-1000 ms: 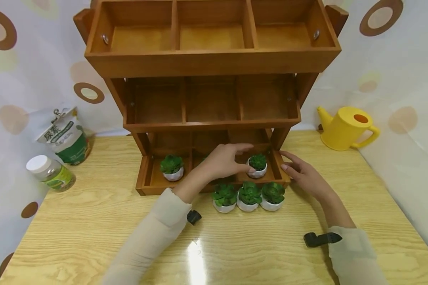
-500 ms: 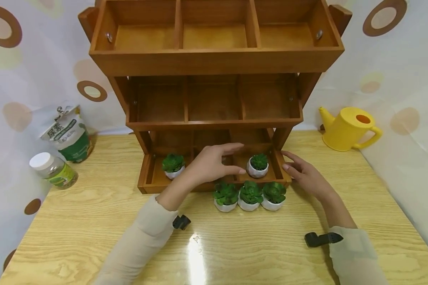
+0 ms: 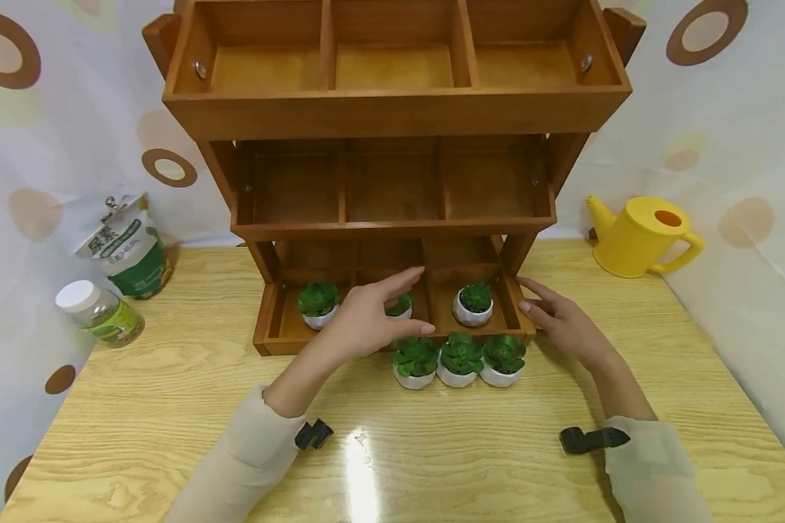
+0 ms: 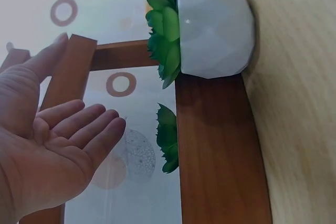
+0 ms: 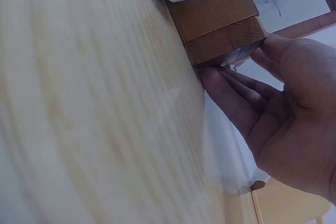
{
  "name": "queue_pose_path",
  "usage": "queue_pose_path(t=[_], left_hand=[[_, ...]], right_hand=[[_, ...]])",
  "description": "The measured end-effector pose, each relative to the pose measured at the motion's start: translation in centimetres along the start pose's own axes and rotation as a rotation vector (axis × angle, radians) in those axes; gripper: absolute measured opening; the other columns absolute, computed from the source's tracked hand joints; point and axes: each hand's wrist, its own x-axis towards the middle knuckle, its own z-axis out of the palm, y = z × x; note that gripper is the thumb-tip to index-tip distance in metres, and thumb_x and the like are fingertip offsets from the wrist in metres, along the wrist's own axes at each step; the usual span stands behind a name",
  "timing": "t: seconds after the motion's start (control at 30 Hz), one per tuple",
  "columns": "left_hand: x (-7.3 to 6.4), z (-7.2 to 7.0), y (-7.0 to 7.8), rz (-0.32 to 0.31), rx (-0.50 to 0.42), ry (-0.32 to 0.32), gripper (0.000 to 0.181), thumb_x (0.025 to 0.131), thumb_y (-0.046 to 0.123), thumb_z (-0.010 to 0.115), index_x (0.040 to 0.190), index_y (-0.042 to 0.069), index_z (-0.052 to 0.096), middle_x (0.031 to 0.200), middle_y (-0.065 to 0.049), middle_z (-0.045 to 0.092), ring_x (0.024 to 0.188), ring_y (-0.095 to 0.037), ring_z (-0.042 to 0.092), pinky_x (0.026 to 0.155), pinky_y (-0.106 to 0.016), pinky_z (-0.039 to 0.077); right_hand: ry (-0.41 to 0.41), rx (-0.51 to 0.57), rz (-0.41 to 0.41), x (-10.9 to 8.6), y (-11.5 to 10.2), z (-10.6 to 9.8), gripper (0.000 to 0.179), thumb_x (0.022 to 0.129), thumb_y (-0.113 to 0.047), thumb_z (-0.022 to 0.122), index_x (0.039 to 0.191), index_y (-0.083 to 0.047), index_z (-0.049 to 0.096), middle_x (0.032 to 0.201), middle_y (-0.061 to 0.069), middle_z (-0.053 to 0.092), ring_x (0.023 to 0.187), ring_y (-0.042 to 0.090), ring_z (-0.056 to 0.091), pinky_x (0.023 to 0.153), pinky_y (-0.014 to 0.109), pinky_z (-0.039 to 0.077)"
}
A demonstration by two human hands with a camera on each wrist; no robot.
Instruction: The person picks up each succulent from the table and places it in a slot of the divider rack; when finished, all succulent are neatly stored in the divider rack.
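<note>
My left hand [image 3: 366, 319] hovers in front of the bottom tier's middle compartment, thumb and fingers spread apart, holding nothing. A potted succulent [image 3: 401, 305] in that compartment is partly hidden behind it. One potted succulent [image 3: 474, 304] sits in the right compartment, another [image 3: 317, 303] in the left. Three more stand in a row before the shelf: a left succulent [image 3: 415, 361], a middle succulent [image 3: 460, 359] and a right succulent [image 3: 502, 359]. In the right wrist view, fingertips of my right hand [image 5: 294, 103] rest against the end of the wooden plant shelf [image 5: 226, 30].
The two upper tiers [image 3: 392, 116] overhang the bottom one. On the left stand a white-lidded jar [image 3: 101, 314] and a green-and-white bag [image 3: 131, 250]. A yellow watering can [image 3: 641, 236] is at the back right of the wooden table [image 3: 484, 457].
My left hand has drawn leftward, away from the succulent in the right compartment, uncovering the middle one in part. The right hand has stayed at the shelf's end.
</note>
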Motion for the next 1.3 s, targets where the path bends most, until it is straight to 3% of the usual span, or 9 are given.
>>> queue_pose_path(t=[0.1,0.2,0.27,0.33,0.43,0.53,0.83,1.07,1.3], left_hand=[[-0.9,0.1,-0.1,-0.018,0.013,0.024,0.082,0.084,0.047,0.081,0.154,0.041,0.04,0.154,0.005,0.05,0.132,-0.029,0.06,0.104,-0.044,0.053],[-1.9,0.2,-0.2,-0.029,0.046,0.035,0.081,0.084,0.046,0.081,0.154,0.038,0.042,0.127,0.0,0.07,0.091,-0.02,0.071,0.081,-0.038,0.057],[-2.5,0.5,-0.4,-0.038,0.056,0.034,0.08,0.085,0.045,0.081,0.154,0.036,0.043,0.104,-0.006,0.072,0.068,-0.016,0.059,0.067,-0.034,0.05],[-3.1,0.8,-0.6,-0.04,0.049,0.032,0.079,0.084,0.041,0.083,0.153,0.032,0.045,0.1,-0.009,0.072,0.064,-0.016,0.056,0.065,-0.034,0.05],[-3.7,1.5,-1.2,-0.036,0.015,0.037,0.076,0.083,0.034,0.085,0.151,0.025,0.051,0.125,-0.009,0.071,0.092,-0.019,0.07,0.079,-0.036,0.058],[-4.1,2.2,-1.8,-0.029,0.001,0.033,0.072,0.083,0.029,0.085,0.147,0.018,0.055,0.138,-0.007,0.065,0.113,-0.023,0.069,0.091,-0.039,0.059],[-4.4,3.0,-2.4,-0.074,0.026,0.0,0.069,0.083,0.029,0.085,0.144,0.015,0.057,0.135,-0.005,0.065,0.119,-0.023,0.066,0.099,-0.041,0.055],[-4.5,2.9,-2.5,-0.092,0.0,0.029,0.066,0.083,0.027,0.085,0.142,0.014,0.058,0.126,-0.004,0.068,0.116,-0.023,0.068,0.098,-0.041,0.056],[-4.8,2.9,-2.5,-0.151,0.023,0.02,0.052,0.083,0.03,0.085,0.128,0.014,0.064,0.121,-0.004,0.071,0.111,-0.023,0.069,0.097,-0.043,0.055]], right_hand=[[-0.001,0.002,0.003,-0.1,-0.1,0.0,0.065,0.106,-0.052,0.044,0.163,-0.032,0.021,0.157,0.024,0.042,0.138,0.044,0.05,0.105,0.061,0.047],[-0.001,-0.002,0.01,-0.1,-0.2,0.1,0.065,0.105,-0.052,0.044,0.163,-0.034,0.021,0.157,0.024,0.042,0.138,0.044,0.05,0.105,0.06,0.048],[0.0,-0.002,0.013,-0.2,-0.2,0.1,0.064,0.105,-0.052,0.044,0.163,-0.035,0.021,0.157,0.024,0.042,0.139,0.044,0.049,0.104,0.059,0.048],[0.001,-0.003,0.015,-0.2,-0.2,0.1,0.064,0.105,-0.052,0.044,0.162,-0.036,0.021,0.157,0.023,0.042,0.139,0.043,0.049,0.104,0.059,0.049],[0.002,-0.002,0.018,-0.2,-0.3,0.1,0.064,0.106,-0.052,0.044,0.162,-0.036,0.02,0.157,0.024,0.042,0.14,0.043,0.048,0.104,0.059,0.049],[0.003,-0.006,0.02,-0.2,-0.3,0.1,0.064,0.106,-0.052,0.044,0.163,-0.034,0.02,0.157,0.024,0.041,0.14,0.044,0.047,0.104,0.059,0.048],[-0.014,0.083,0.034,-0.2,-0.4,0.3,0.065,0.109,-0.042,0.043,0.162,-0.01,0.024,0.149,0.026,0.051,0.127,0.037,0.061,0.096,0.039,0.057],[-0.013,0.154,0.033,-0.2,-0.9,0.1,0.063,0.109,-0.033,0.047,0.162,-0.008,0.025,0.154,0.027,0.044,0.118,0.018,0.067,0.091,0.034,0.06],[0.005,0.196,0.036,-0.2,-1.4,-0.1,0.062,0.107,-0.028,0.052,0.159,-0.004,0.029,0.158,0.026,0.04,0.106,-0.001,0.067,0.087,0.029,0.06]])
